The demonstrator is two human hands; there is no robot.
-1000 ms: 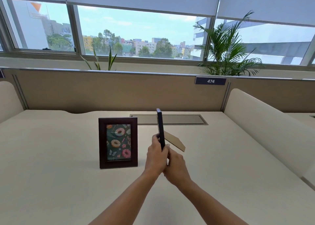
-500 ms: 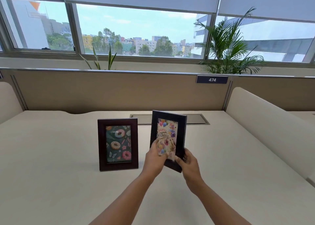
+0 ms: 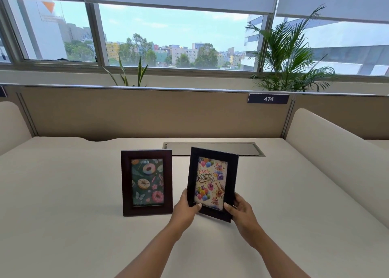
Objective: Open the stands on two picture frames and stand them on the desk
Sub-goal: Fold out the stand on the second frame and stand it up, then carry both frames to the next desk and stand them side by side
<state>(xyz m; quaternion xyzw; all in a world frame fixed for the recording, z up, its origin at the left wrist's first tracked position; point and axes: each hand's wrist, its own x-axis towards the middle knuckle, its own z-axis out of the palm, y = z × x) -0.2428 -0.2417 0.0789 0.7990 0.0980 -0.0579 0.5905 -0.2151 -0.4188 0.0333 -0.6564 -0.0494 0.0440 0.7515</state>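
Observation:
A dark brown frame with a donut picture (image 3: pixel 146 182) stands upright on the cream desk (image 3: pixel 63 193), facing me. Just to its right I hold a black frame with a "Happy Birthday" picture (image 3: pixel 212 183), its front toward me and its top tilted slightly left. My left hand (image 3: pixel 185 209) grips its lower left corner and my right hand (image 3: pixel 241 209) grips its lower right corner. Its stand is hidden behind it. I cannot tell whether its bottom edge touches the desk.
A grey cable hatch (image 3: pixel 212 149) is set into the desk behind the frames. A tan partition (image 3: pixel 147 113) with a "474" label (image 3: pixel 268 98) closes the back. Cream dividers (image 3: pixel 336 151) flank both sides. Plants stand at the window.
The black frame was edge-on with its cardboard stand sticking out right; it has turned to face me and moved lower. My hands have shifted to its two bottom corners.

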